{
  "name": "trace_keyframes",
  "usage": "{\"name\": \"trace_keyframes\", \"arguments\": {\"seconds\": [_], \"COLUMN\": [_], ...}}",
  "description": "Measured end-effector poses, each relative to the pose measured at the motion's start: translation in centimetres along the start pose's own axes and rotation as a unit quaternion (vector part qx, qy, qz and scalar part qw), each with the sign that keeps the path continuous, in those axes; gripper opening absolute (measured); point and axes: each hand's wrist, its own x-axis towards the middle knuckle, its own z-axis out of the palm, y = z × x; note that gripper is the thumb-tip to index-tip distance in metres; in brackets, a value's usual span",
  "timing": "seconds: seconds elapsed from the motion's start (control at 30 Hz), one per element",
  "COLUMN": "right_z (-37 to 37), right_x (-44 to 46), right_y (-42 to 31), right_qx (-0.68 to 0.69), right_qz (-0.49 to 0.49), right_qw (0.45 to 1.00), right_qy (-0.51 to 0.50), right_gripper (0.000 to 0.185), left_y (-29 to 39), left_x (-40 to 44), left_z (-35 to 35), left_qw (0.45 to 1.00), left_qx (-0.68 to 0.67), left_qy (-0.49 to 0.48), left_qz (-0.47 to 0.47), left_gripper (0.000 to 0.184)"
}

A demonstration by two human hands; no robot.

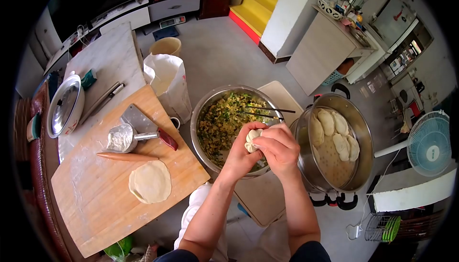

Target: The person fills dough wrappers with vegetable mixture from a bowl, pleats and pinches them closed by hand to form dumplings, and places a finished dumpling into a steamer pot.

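Note:
A small pale dough parcel (253,140) is held between both hands over the near side of a steel bowl (195,140) of chopped green and yellow filling (222,118). My left hand (241,154) cups it from the left with bent fingers. My right hand (279,149) pinches its right edge. Two dark chopsticks (272,110) lie across the bowl's right side. Flattened dough wrappers (150,181) rest on the wooden board (105,214) at the left, near a rolling pin (126,157), a cup of flour (119,139) and a cleaver (138,118).
A large steamer pot (366,152) with several folded dumplings (334,128) stands at the right. Behind the board are a white flour sack (167,80), a tan bucket (166,47) and a lidded dish (67,104). A fan (430,149) stands far right.

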Motion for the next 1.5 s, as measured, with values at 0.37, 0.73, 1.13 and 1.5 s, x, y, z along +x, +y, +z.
{"name": "trace_keyframes", "arguments": {"seconds": [0.37, 0.73, 1.13, 1.5], "right_z": [-2.3, -0.4, 0.7, -19.4], "right_x": [-1.0, -4.1, -4.4, -0.2], "right_y": [2.3, 2.4, 2.2, 1.0], "right_qx": [0.332, 0.593, 0.67, 0.19], "right_qz": [0.388, 0.463, 0.445, 0.578], "right_qw": [0.851, 0.648, 0.594, 0.793], "right_qy": [-0.124, -0.115, -0.011, -0.002], "right_gripper": [0.084, 0.093, 0.055, 0.051], "left_y": [-0.4, 4.1, 2.5, -2.5], "left_x": [-0.1, -1.0, 0.3, 0.8], "left_z": [-1.2, -0.1, -1.4, -4.9], "left_qw": [0.909, 0.904, 0.938, 0.984], "left_qx": [-0.379, 0.422, 0.29, -0.067], "left_qy": [-0.069, -0.04, -0.046, 0.168], "left_qz": [-0.157, -0.057, 0.185, 0.005], "left_gripper": [0.079, 0.095, 0.041, 0.039]}}
